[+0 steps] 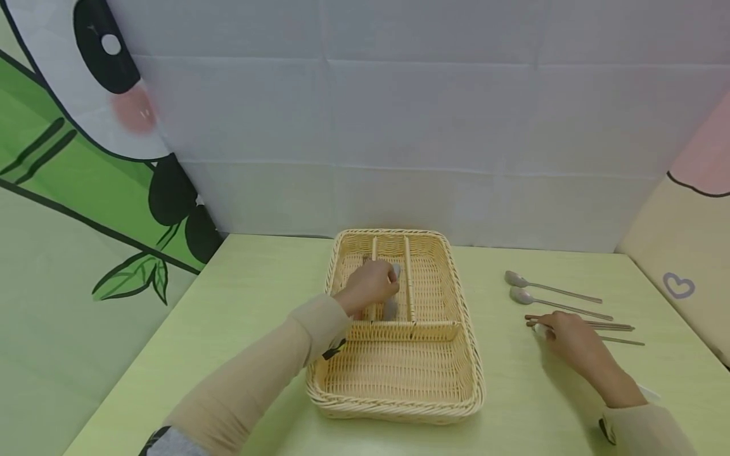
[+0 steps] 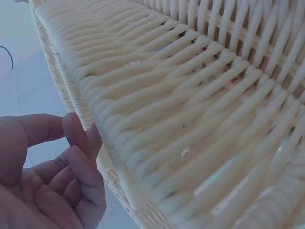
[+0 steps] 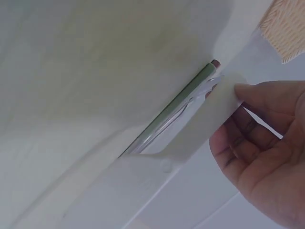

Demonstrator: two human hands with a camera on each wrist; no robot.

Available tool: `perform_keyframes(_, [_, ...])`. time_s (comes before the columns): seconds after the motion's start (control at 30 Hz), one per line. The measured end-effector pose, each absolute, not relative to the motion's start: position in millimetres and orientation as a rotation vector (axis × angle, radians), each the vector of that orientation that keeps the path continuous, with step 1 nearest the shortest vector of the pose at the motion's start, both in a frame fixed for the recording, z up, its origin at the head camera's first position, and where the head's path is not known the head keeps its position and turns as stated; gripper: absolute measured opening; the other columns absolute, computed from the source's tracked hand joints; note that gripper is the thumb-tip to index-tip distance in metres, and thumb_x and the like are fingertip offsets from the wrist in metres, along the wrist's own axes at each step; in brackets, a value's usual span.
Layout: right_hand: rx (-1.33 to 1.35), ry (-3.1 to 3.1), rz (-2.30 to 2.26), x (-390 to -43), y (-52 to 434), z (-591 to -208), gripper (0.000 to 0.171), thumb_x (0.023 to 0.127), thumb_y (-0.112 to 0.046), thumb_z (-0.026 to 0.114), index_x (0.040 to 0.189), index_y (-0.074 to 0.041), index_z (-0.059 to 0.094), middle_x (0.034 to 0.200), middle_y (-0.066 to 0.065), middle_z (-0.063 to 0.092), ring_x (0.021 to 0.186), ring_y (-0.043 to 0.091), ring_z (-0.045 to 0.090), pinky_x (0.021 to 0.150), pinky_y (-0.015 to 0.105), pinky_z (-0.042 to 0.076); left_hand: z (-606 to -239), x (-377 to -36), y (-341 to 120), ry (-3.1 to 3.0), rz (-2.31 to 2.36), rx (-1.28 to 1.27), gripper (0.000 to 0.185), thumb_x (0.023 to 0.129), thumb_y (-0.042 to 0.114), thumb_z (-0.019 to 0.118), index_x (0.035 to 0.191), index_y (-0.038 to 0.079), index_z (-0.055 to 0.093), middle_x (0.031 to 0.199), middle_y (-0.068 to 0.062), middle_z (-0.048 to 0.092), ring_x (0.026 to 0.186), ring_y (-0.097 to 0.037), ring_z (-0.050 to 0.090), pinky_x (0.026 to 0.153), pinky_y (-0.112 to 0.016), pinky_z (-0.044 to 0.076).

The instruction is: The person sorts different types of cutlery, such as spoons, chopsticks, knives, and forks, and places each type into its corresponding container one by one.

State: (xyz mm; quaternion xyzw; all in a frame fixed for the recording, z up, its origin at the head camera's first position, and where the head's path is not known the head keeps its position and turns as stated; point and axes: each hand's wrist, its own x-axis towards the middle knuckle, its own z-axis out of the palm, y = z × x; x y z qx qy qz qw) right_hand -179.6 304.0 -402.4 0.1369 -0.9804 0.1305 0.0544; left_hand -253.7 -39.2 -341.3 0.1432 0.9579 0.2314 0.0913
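In the head view my left hand (image 1: 373, 282) reaches over the wicker basket (image 1: 393, 402), above the slat between its upper left and upper middle compartments. Grey metal, like the bowl of a spoon (image 1: 390, 310), shows below the fingers in the middle compartment, and more grey shows past the fingertips. The left wrist view shows bent fingers (image 2: 86, 176) at a wicker edge; I cannot tell whether they hold anything. On the right, my right hand (image 1: 573, 342) pinches a spoon (image 1: 621, 341) near its bowl, beside chopsticks (image 1: 613, 327). A long pale shape (image 3: 190, 138) runs from its fingers in the right wrist view.
Two more metal spoons (image 1: 516, 278) (image 1: 520, 295) lie farther back on the pale green table (image 1: 256, 285), handles toward the right. A slat (image 1: 409, 278) and a cross divider (image 1: 416, 330) part the basket. A pale cloth wall (image 1: 428, 126) stands behind the table.
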Motion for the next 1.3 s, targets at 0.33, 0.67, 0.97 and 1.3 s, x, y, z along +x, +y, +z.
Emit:
perform_keyframes(0.33, [0.428,-2.901,0.453,-179,302,-392,0.017,0.076,0.011,0.051,0.08,0.001,0.065,0.068,0.007,0.056,0.059,0.013,0.038,0.052,0.025,0.03,-335,-247,-45,2.855,0.7,0.475,0.014,0.089,0.017,0.054,0.089,0.009,0.065,0.089,-0.004,0.064,0.052,-0.011,0.044,0.049,-0.024,0.037])
perform_keyframes(0.67, [0.429,-2.766,0.658,-177,293,-370,0.016,0.084,0.003,0.058,0.096,0.01,0.064,0.074,0.012,0.061,0.057,0.009,0.047,0.048,0.021,0.037,-332,-242,-43,2.802,0.766,0.524,0.014,0.09,0.017,0.053,0.085,0.01,0.064,0.081,-0.002,0.063,0.052,-0.009,0.047,0.049,-0.024,0.039])
perform_keyframes(0.97, [0.362,-2.738,0.792,-174,284,-352,0.023,0.085,0.0,0.058,0.105,0.008,0.061,0.092,0.024,0.066,0.073,0.032,0.064,0.053,0.023,0.046,-331,-236,-30,2.756,0.809,0.601,0.014,0.09,0.017,0.053,0.085,0.011,0.065,0.089,-0.001,0.06,0.054,-0.01,0.051,0.049,-0.023,0.04])
perform_keyframes(1.3, [0.339,-2.653,0.938,-173,273,-335,0.022,0.087,-0.006,0.058,0.107,0.005,0.062,0.092,0.022,0.067,0.064,0.005,0.063,0.051,0.019,0.047,-327,-231,-20,2.733,0.804,0.593,0.015,0.091,0.02,0.052,0.089,0.013,0.065,0.082,0.002,0.061,0.054,-0.01,0.051,0.048,-0.024,0.041])
